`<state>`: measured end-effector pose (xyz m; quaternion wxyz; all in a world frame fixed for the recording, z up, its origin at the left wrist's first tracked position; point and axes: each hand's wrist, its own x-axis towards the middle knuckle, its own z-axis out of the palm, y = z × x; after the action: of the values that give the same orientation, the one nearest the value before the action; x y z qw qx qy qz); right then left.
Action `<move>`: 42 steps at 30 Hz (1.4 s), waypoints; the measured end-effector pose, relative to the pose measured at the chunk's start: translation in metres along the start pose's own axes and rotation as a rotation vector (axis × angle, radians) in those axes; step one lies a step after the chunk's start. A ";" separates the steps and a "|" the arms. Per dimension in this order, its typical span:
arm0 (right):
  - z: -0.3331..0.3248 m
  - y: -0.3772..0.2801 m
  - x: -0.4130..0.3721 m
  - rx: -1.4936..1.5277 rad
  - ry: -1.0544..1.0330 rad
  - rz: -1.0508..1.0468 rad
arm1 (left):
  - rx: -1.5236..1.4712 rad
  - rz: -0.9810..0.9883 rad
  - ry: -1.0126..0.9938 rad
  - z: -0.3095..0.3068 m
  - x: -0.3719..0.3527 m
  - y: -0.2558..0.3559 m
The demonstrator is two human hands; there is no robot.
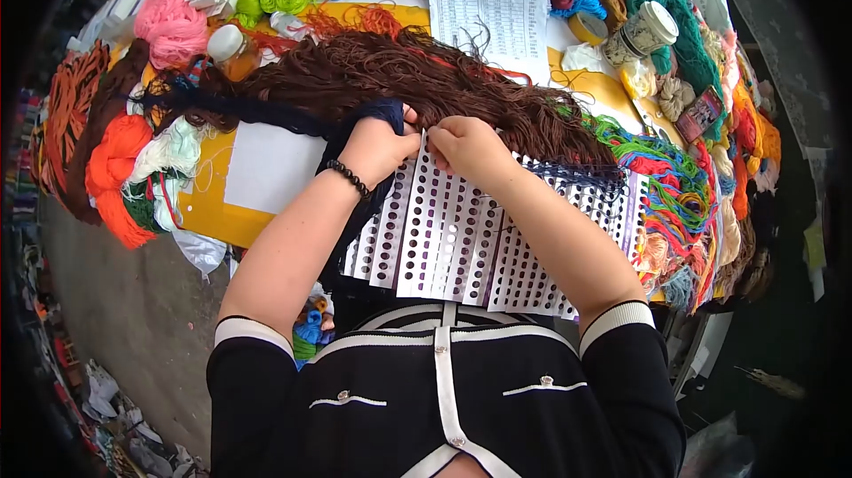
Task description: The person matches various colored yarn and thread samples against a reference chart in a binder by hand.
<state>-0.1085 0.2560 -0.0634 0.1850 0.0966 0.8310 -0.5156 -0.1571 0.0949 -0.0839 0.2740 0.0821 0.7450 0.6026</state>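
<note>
Dark navy thread (pixel 266 112) runs from the left across the table and around my left hand (pixel 383 142), whose fingers are closed on it. Close beside it, my right hand (pixel 460 146) is pinched at the top end of a white punched card strip (pixel 424 221); whatever lies between its fingertips is too small to make out. Several such strips with rows of holes lie side by side under my forearms. Just beyond both hands spreads a thick heap of dark brown thread (pixel 355 79). Some navy strands (pixel 577 178) lie over the strips at the right.
A printed sheet (pixel 493 7) lies behind the brown heap. At the back right stands a lidded cup (pixel 641 32), with scissors (pixel 648 116) nearer. A lidded jar (pixel 229 47) is at the back left. Orange skeins (pixel 120 167) hang at the left, multicoloured threads (pixel 670 185) at the right.
</note>
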 end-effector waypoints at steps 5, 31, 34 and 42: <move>-0.002 0.004 -0.003 0.236 0.048 0.069 | -0.320 0.066 0.022 -0.009 -0.015 0.019; -0.005 -0.009 -0.003 0.380 -0.052 0.259 | -0.721 0.029 0.169 -0.112 -0.031 0.035; -0.002 0.010 0.011 0.357 -0.093 0.202 | -0.936 0.233 0.173 -0.178 -0.052 0.052; 0.015 -0.021 -0.031 0.222 0.121 -0.144 | 0.155 0.432 0.151 -0.118 -0.092 0.035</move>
<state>-0.0845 0.2341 -0.0397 0.0852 0.0874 0.7834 -0.6094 -0.1472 -0.0386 -0.0077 0.0752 0.2154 0.7726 0.5926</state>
